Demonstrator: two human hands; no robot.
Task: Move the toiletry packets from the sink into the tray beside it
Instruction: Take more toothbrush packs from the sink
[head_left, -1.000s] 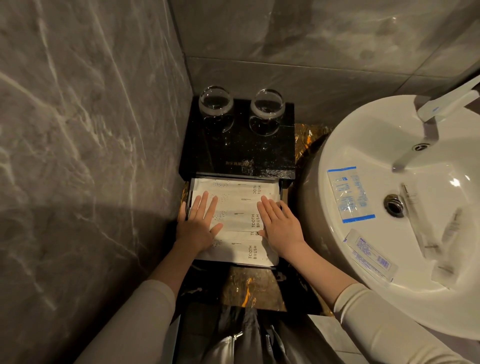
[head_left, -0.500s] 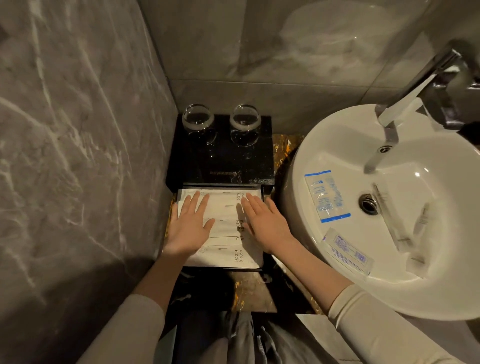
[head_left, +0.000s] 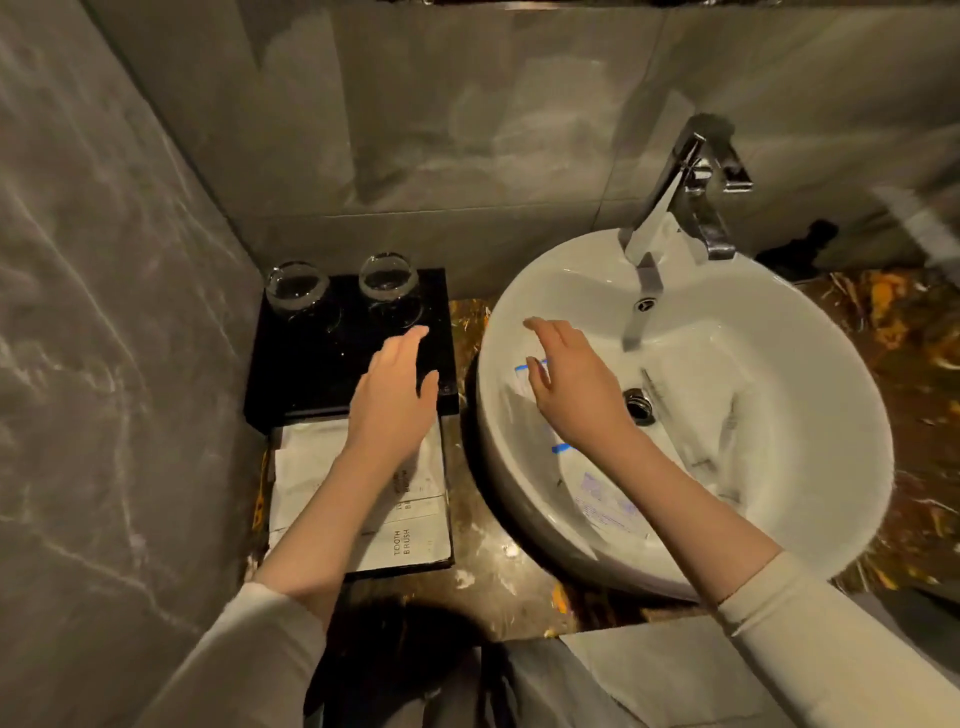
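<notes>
The toiletry packets are split between two places: several lie in the white sink (head_left: 810, 499), among them a blue-edged packet (head_left: 524, 375) mostly hidden under our right hand (head_left: 576, 387), a printed sachet (head_left: 605, 501) lower on the basin wall, and blurred clear wrappers (head_left: 696, 410) to the right of the drain, while the white toothbrush packets (head_left: 397, 543) already lie flat in the dark tray (head_left: 451, 519) just left of the sink. We hold our right hand over the basin with fingers relaxed and slightly spread, gripping nothing; we judge it is placed there to take the blue-edged packet beneath it, though we cannot tell whether it touches it. Our left hand (head_left: 395, 400) hangs loose and empty over the tray's far end, near the black stand (head_left: 296, 364) that carries two upturned glasses (head_left: 343, 283); we judge it waits to help square the next packet. The tap (head_left: 670, 208) leans over the basin, and the mottled tabletop (head_left: 483, 566) shows between tray and sink.
</notes>
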